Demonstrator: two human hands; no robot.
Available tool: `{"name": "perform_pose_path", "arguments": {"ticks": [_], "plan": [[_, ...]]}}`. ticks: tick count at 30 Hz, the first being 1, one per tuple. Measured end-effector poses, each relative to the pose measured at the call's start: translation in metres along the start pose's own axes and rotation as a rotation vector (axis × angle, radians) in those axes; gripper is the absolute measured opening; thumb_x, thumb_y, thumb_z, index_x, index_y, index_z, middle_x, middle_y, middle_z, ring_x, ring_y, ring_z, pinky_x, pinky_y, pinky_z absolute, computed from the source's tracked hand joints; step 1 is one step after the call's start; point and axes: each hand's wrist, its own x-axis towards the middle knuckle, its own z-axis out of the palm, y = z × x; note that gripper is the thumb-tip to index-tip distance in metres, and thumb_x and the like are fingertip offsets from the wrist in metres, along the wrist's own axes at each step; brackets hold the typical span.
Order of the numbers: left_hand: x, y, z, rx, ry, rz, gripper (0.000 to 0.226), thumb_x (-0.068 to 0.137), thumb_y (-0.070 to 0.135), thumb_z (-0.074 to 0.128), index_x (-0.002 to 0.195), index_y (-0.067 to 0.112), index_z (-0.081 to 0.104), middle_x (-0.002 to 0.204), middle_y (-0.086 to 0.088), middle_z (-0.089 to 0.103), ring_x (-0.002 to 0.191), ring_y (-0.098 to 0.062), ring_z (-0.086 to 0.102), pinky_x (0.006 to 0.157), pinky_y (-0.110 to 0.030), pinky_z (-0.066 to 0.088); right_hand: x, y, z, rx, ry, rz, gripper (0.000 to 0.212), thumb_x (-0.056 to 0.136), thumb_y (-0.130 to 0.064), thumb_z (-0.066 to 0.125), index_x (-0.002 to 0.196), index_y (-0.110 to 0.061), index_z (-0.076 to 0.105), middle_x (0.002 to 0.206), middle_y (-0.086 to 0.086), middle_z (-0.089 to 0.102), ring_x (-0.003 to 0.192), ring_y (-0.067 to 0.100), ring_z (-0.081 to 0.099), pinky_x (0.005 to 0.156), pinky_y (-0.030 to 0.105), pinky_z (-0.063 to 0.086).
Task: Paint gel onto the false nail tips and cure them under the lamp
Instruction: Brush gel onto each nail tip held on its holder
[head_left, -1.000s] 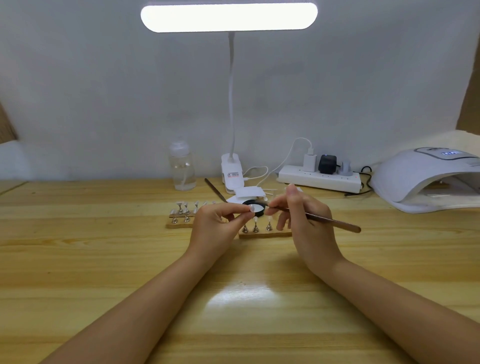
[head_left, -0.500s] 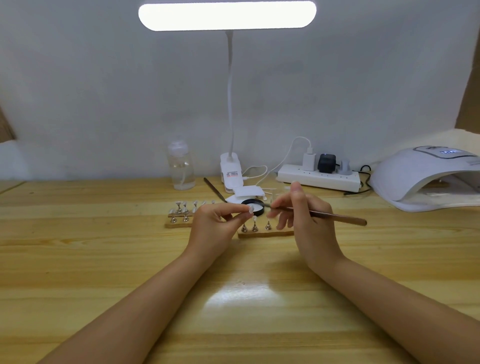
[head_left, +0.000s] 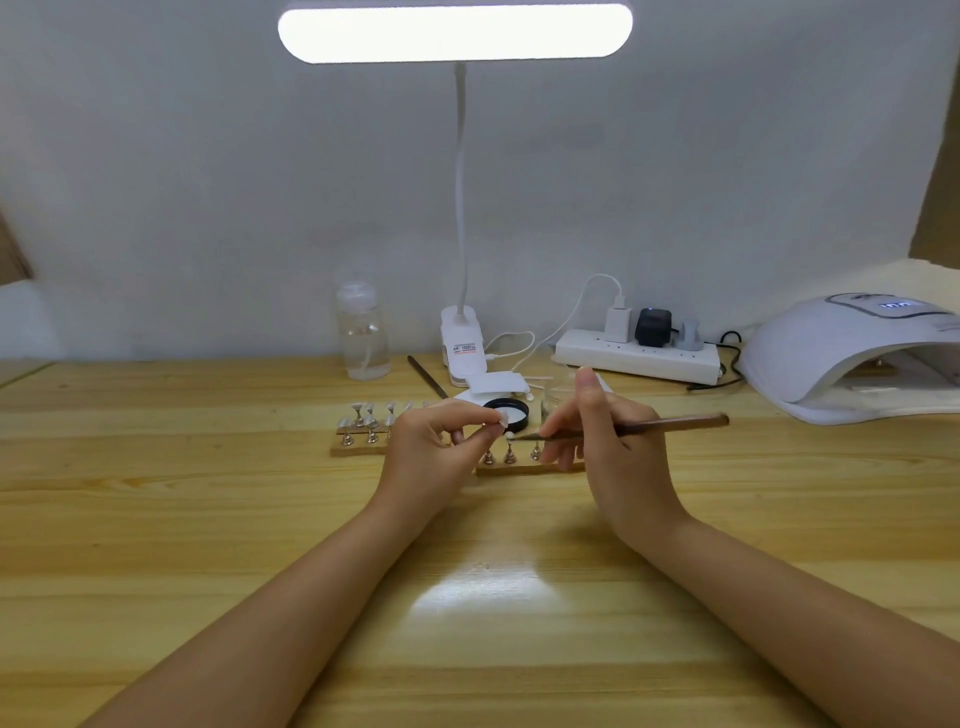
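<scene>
My left hand (head_left: 436, 447) pinches a small nail-tip holder with a pale false nail tip (head_left: 500, 419) between thumb and fingers. My right hand (head_left: 608, 441) grips a thin brown gel brush (head_left: 670, 424), whose point sits just right of the nail tip. Behind the fingers lies an open black-rimmed gel pot (head_left: 511, 411). Two wooden stands carry more tips on metal pegs: one (head_left: 358, 441) to the left, one (head_left: 524, 465) under my hands. The white curing lamp (head_left: 852, 353) stands at the far right.
A bright desk lamp (head_left: 454, 34) on a clamp base hangs over the wooden table (head_left: 208, 519). A clear bottle (head_left: 362, 332), a white power strip (head_left: 636, 356) with plugs and cables, a white lid and a second tool (head_left: 426, 376) lie at the back.
My right hand has tilted the brush so its rear end rose and swung right. The brush point dropped slightly, staying near the nail tip. My left hand has hardly moved.
</scene>
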Motion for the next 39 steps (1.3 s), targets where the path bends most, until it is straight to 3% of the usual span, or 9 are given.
{"name": "perform_pose_path", "arguments": {"ticks": [3,7,11,16,22,26,28,33,39], "plan": [[0.0005,-0.0005,-0.0002,0.008,-0.005,-0.016,0.028,0.073,0.0,0.072,0.079,0.028,0.069,0.07,0.015,0.064,0.061,-0.005,0.046,0.056,-0.009,0.037,0.0004,-0.0002,0.0005,-0.059,-0.011,-0.074,0.04,0.084,-0.043,0.037,0.067,-0.019,0.063,0.06,0.001,0.064,0.048,0.004,0.054,0.054,0.013,0.045],[0.0001,0.0003,-0.0003,0.01,-0.02,-0.04,0.025,0.073,0.001,0.072,0.078,0.026,0.07,0.07,0.012,0.063,0.059,0.0,0.045,0.055,-0.009,0.036,0.0001,0.0021,-0.0001,-0.042,-0.013,-0.017,0.051,0.09,-0.049,0.041,0.059,-0.016,0.064,0.052,0.004,0.063,0.048,0.008,0.058,0.052,0.017,0.046],[-0.0004,0.0013,-0.0011,0.032,-0.03,-0.044,0.026,0.074,0.003,0.072,0.076,0.028,0.069,0.07,0.014,0.063,0.06,0.002,0.046,0.056,-0.008,0.037,0.0012,0.0032,-0.0006,-0.1,-0.025,-0.112,0.039,0.09,-0.04,0.039,0.068,-0.019,0.064,0.06,-0.005,0.063,0.048,0.005,0.056,0.054,0.015,0.046],[-0.0003,0.0022,-0.0013,0.041,-0.04,-0.052,0.024,0.075,0.004,0.071,0.079,0.027,0.069,0.071,0.014,0.063,0.062,0.001,0.047,0.058,-0.009,0.038,-0.0001,0.0026,-0.0014,-0.064,-0.009,-0.023,0.048,0.081,-0.05,0.037,0.059,-0.016,0.064,0.053,0.006,0.063,0.048,0.01,0.059,0.053,0.018,0.048],[-0.0005,0.0029,-0.0015,0.051,-0.028,-0.043,0.024,0.074,0.004,0.072,0.081,0.026,0.069,0.071,0.014,0.064,0.061,0.0,0.048,0.058,-0.009,0.039,-0.0005,0.0007,0.0008,-0.078,-0.056,-0.052,0.043,0.083,-0.044,0.039,0.067,-0.015,0.065,0.058,-0.001,0.064,0.046,0.003,0.055,0.051,0.014,0.044],[-0.0005,0.0029,-0.0009,0.055,-0.012,-0.053,0.018,0.073,0.003,0.072,0.08,0.02,0.072,0.07,0.014,0.065,0.061,0.001,0.052,0.062,-0.006,0.041,-0.0009,0.0003,-0.0007,-0.034,0.008,-0.04,0.044,0.084,-0.044,0.038,0.059,-0.017,0.064,0.052,0.005,0.062,0.045,0.011,0.054,0.054,0.022,0.047],[-0.0003,0.0025,-0.0008,0.053,0.0,-0.06,0.018,0.072,0.003,0.073,0.08,0.02,0.072,0.069,0.014,0.065,0.061,0.001,0.054,0.062,-0.006,0.042,0.0,0.0013,-0.0006,-0.058,0.006,-0.07,0.039,0.089,-0.036,0.039,0.065,-0.017,0.064,0.058,0.0,0.063,0.046,0.008,0.054,0.054,0.016,0.047],[-0.0004,0.0026,-0.001,0.063,0.005,-0.067,0.019,0.071,0.004,0.074,0.08,0.021,0.072,0.069,0.015,0.065,0.062,0.002,0.054,0.063,-0.006,0.042,-0.001,-0.0003,-0.0001,-0.019,-0.014,0.016,0.049,0.079,-0.051,0.038,0.06,-0.014,0.064,0.053,0.007,0.064,0.048,0.015,0.057,0.052,0.02,0.047],[0.0002,0.0021,-0.0004,0.066,0.011,-0.063,0.02,0.071,0.004,0.075,0.075,0.023,0.071,0.068,0.018,0.064,0.059,0.003,0.052,0.061,-0.005,0.04,-0.0001,0.0,0.0003,-0.065,-0.023,-0.04,0.042,0.085,-0.041,0.039,0.068,-0.013,0.065,0.062,0.001,0.065,0.048,0.009,0.057,0.055,0.015,0.048]]}}
